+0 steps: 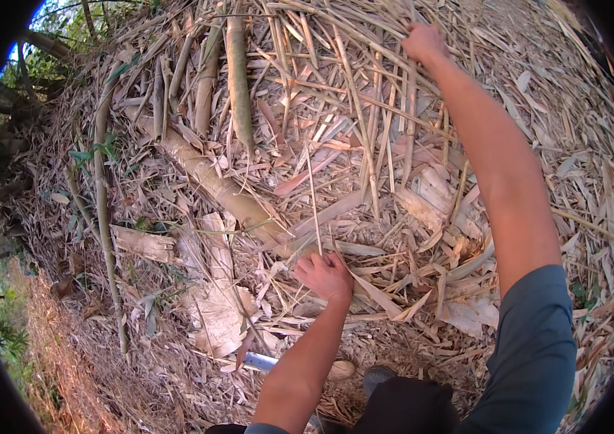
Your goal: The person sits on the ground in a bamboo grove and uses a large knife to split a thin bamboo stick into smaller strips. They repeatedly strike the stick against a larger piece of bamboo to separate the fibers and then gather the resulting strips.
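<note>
My left hand [325, 276] is closed in a pinch, low in the middle of the view. A thin bamboo stick [313, 192] rises from its fingers and leans slightly left. My right arm stretches far forward, and its hand [425, 42] is closed at the top, at the end of several thin bamboo stalks [354, 90]; what its fingers hold is partly hidden. Just past my left hand, a thick bamboo pole [223, 189] lies slanting through the leaf litter. Under my left forearm shows a flat, shiny metal blade [258, 362], with a rounded wooden end [341, 370] on the other side.
Thicker bamboo pieces [238, 79] lie at the upper left. A long thin branch [103, 202] runs down the left side. Dry leaves and broad pale sheaths [221, 318] cover the ground. My shoe [378, 376] shows at the bottom, and green plants grow at the far left.
</note>
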Tool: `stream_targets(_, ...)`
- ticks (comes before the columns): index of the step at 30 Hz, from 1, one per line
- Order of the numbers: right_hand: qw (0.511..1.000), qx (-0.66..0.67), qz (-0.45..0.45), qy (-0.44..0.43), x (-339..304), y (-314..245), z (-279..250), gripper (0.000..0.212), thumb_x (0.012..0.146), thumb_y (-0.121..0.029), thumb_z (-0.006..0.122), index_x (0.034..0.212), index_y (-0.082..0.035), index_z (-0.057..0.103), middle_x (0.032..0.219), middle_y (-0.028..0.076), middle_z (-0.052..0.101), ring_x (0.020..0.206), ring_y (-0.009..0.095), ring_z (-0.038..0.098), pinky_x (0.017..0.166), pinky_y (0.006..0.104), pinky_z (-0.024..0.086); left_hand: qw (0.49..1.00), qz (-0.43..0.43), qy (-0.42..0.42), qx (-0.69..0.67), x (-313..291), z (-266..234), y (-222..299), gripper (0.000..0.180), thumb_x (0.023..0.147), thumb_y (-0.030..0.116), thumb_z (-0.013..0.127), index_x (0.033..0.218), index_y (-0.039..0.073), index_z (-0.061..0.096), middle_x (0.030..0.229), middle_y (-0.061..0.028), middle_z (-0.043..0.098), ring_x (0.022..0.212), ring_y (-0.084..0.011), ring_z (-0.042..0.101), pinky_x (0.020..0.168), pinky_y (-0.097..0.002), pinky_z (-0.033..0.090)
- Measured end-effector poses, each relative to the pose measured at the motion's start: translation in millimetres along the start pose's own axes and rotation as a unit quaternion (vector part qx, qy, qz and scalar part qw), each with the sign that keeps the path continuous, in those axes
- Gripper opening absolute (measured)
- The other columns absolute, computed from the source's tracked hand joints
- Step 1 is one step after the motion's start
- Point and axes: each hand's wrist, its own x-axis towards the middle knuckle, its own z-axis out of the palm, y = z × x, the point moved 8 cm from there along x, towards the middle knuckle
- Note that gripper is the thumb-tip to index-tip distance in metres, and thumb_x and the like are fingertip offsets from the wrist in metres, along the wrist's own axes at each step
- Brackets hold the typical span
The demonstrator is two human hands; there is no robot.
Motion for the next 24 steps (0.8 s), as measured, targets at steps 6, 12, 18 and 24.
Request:
stream_targets(6,0.999,-0.043,-0.016,0.023,28.3,32.9,-3.7,0.046,0.087,-0.023,0.058,0.131,-0.011,0.061,0.147,0.017,0.044,0.134,0.04,0.044,0.11,0.0536,0.036,0.998,-0.018,-0.05,-0.032,-4.8,9.3,-4.0,0.016,0.082,0.014,0.064,0.084,0.001,0.055,0.103,-0.0184,0.049,0.101,-0.0402,0.045,0.09,-0.051,0.037)
stream_targets(12,0.998,0.015,-0.001,-0.062,40.5,29.4,27.9,0.048,0.087,-0.043,0.058,0.128,-0.021,0.066,0.141,0.015,0.055,0.137,0.038,0.041,0.112,0.0577,0.028,0.998,-0.012,-0.048,-0.029,-3.5,7.2,-4.0,0.015,0.082,0.012,0.064,0.086,0.001,0.055,0.103,-0.0177,0.049,0.101,-0.0396,0.044,0.09,-0.0505,0.037)
stream_targets(18,0.998,0.042,0.02,-0.053,36.4,23.1,27.5,0.059,0.082,-0.057,0.064,0.131,-0.024,0.065,0.144,0.012,0.053,0.139,0.035,0.039,0.114,0.0542,0.025,0.998,-0.011,-0.057,-0.023,-6.3,11.9,-6.6,0.015,0.081,0.012,0.064,0.088,0.001,0.057,0.102,-0.0171,0.049,0.101,-0.0392,0.044,0.09,-0.0492,0.038)
stream_targets(24,0.998,0.045,0.015,0.048,28.1,7.5,29.8,0.054,0.085,-0.055,0.062,0.13,-0.024,0.066,0.148,0.011,0.048,0.138,0.035,0.039,0.114,0.055,0.025,0.999,-0.004,-0.038,-0.036,-5.5,8.6,-3.5,0.015,0.079,0.011,0.064,0.088,0.001,0.057,0.102,-0.017,0.049,0.101,-0.0398,0.044,0.091,-0.0504,0.037)
